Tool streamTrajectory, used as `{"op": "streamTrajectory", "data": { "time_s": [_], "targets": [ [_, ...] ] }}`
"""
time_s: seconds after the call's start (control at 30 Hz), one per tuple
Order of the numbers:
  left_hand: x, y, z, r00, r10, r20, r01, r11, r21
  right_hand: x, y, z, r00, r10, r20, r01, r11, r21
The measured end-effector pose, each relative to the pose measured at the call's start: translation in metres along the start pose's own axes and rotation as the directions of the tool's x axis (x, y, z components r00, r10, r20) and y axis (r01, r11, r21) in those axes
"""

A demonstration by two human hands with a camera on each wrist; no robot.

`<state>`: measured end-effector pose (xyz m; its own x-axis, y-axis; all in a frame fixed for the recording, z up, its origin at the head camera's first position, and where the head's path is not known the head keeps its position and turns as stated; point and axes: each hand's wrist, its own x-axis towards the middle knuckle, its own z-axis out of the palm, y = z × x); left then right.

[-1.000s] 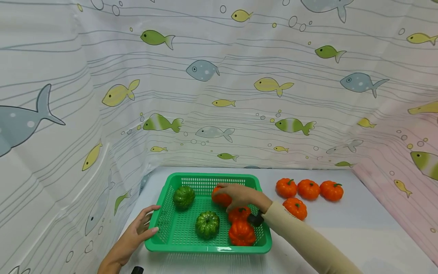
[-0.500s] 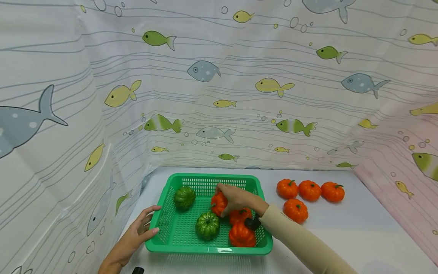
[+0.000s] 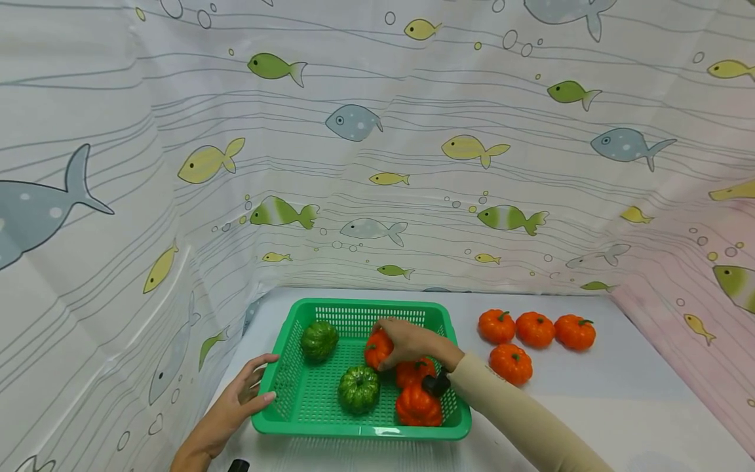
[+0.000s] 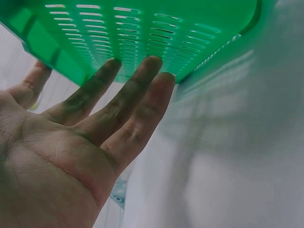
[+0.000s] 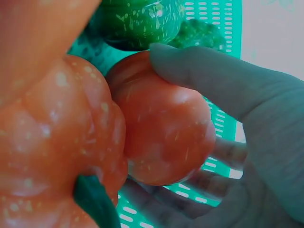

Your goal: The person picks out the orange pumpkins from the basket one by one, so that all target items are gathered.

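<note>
A green slotted basket (image 3: 307, 430) stands on the table. In it my right hand (image 3: 413, 341) holds a small orange pumpkin (image 3: 376, 351) whose green stem faces left. In the right wrist view, my thumb lies over one side of that pumpkin (image 5: 166, 128) and the fingers reach round below it. Two more orange pumpkins (image 3: 419, 408) sit in the basket's near right, partly behind my wrist. Two green pumpkins, one in front (image 3: 359, 391) and one farther back (image 3: 319, 341), occupy the left and middle. My left hand (image 3: 238, 393) touches the basket's left side, fingers extended under its slotted wall (image 4: 95, 28).
Several orange pumpkins (image 3: 535, 330) sit on the white table (image 3: 619, 393) to the basket's right. A fish-print curtain (image 3: 377, 196) rises behind the table and along both sides. The left part of the basket floor shows bare mesh.
My right hand has brought the orange pumpkin slightly nearer and lower in the basket, turning it so its stem shows. The left hand has stayed at the basket's side.
</note>
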<state>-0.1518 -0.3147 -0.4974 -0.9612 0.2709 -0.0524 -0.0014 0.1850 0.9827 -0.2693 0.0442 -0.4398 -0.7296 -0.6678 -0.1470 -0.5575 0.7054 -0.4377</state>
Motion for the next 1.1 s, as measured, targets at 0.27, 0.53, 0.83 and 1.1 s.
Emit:
{"op": "streamTrajectory", "data": {
  "time_s": [0.27, 0.53, 0.83, 1.1],
  "targets": [
    [-0.001, -0.001, 0.0, 1.0, -0.006, 0.004, 0.006, 1.0, -0.01, 0.0, 0.005, -0.003, 0.996, -0.053, -0.069, 0.055, 0.998, 0.037],
    [0.0, -0.003, 0.0, 1.0, -0.012, -0.002, 0.012, 1.0, 0.006, -0.012, -0.001, -0.011, 0.988, -0.062, -0.139, 0.078, 0.991, 0.111],
    [0.001, -0.002, 0.001, 1.0, -0.005, -0.002, 0.005, 1.0, 0.011, -0.027, -0.007, -0.021, 0.975, -0.069, -0.21, 0.098, 0.986, 0.131],
    [0.001, -0.004, -0.001, 1.0, 0.004, 0.001, -0.004, 1.0, 0.013, -0.04, -0.007, -0.028, 0.965, -0.061, -0.253, 0.1, 0.985, 0.143]
  ]
}}
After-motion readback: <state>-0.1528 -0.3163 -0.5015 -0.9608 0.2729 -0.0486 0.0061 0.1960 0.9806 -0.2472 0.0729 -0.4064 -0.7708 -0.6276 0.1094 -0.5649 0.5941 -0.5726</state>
